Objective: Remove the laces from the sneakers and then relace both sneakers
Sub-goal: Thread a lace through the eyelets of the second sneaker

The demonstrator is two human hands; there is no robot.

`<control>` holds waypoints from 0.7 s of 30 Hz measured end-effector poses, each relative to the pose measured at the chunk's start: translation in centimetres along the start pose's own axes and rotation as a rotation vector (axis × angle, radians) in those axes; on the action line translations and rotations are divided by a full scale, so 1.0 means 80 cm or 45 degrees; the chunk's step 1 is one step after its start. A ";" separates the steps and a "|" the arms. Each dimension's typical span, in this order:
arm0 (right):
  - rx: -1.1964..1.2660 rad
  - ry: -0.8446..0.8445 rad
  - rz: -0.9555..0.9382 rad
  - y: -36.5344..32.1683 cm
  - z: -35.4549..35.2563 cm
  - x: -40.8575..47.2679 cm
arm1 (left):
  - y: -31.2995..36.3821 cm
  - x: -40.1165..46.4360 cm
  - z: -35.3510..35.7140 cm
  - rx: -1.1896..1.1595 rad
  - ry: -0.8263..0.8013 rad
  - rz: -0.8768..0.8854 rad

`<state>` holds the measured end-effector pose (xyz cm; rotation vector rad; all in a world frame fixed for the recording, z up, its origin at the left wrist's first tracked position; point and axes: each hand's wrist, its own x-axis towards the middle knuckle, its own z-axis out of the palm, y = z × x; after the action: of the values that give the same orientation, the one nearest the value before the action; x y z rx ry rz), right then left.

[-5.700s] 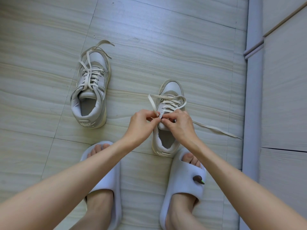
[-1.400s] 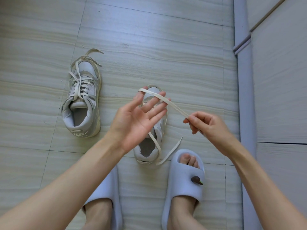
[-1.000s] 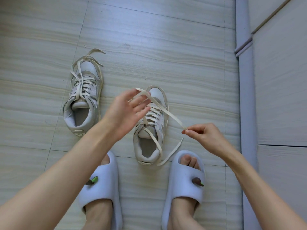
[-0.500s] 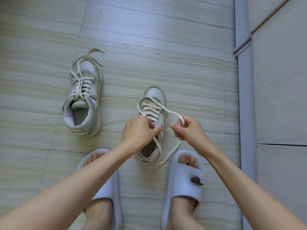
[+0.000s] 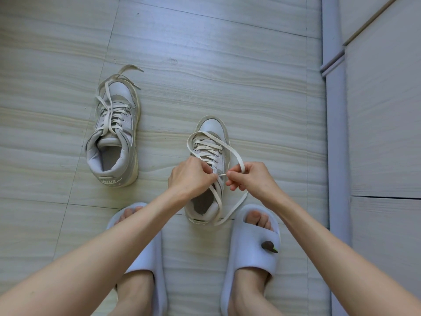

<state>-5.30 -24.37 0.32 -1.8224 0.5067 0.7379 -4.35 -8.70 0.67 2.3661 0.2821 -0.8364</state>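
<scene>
Pale striped floor tiles (image 5: 227, 65), cabinet (image 5: 387, 110) at right; left hand (image 5: 191, 176) and right hand (image 5: 250, 179) pinch the lace (image 5: 234, 153) over the near sneaker (image 5: 211, 128).

- The word "NIKE" stands in raised letters on the heel of the left sneaker (image 5: 113, 142), the one that lies apart from the hands. The letters are pale on a pale ground, and the first one is a little unclear.
- On the other things I cannot read any text, number or sign.
</scene>
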 end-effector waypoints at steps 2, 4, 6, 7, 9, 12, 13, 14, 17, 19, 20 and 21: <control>-0.037 -0.012 -0.003 0.000 0.005 0.001 | -0.001 0.001 0.001 -0.003 0.015 0.005; -0.077 -0.002 -0.014 0.000 0.009 0.002 | -0.001 0.001 0.003 -0.014 0.022 -0.001; -0.156 0.022 -0.054 -0.003 0.013 0.004 | -0.001 0.002 0.002 -0.021 0.012 0.004; -0.206 0.028 -0.083 -0.005 0.014 0.005 | -0.002 0.001 0.001 -0.015 0.000 0.018; -0.272 0.021 -0.131 -0.008 0.016 0.006 | -0.004 0.000 -0.003 0.007 -0.031 0.073; -0.203 -0.011 -0.101 -0.008 0.015 0.007 | -0.008 -0.006 -0.007 0.083 -0.027 0.166; -0.143 -0.020 -0.072 -0.007 0.014 0.007 | -0.010 -0.007 -0.006 0.142 0.014 0.203; -0.079 -0.032 -0.044 -0.005 0.014 0.007 | -0.011 -0.009 -0.004 0.200 0.070 0.240; -0.022 -0.071 0.009 -0.004 0.011 0.008 | -0.012 -0.007 0.002 0.265 0.199 0.306; -0.056 -0.083 0.018 -0.003 0.011 0.009 | -0.014 -0.006 0.005 0.287 0.218 0.348; -0.047 -0.075 0.018 -0.002 0.011 0.009 | -0.016 -0.006 0.007 0.295 0.214 0.375; 0.013 -0.063 0.018 -0.001 0.011 0.008 | -0.018 -0.007 0.008 0.282 0.204 0.403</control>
<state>-5.00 -23.51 -0.32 -1.7883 0.4910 0.7868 -5.65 -7.92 -0.10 2.5965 -0.1274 -0.5525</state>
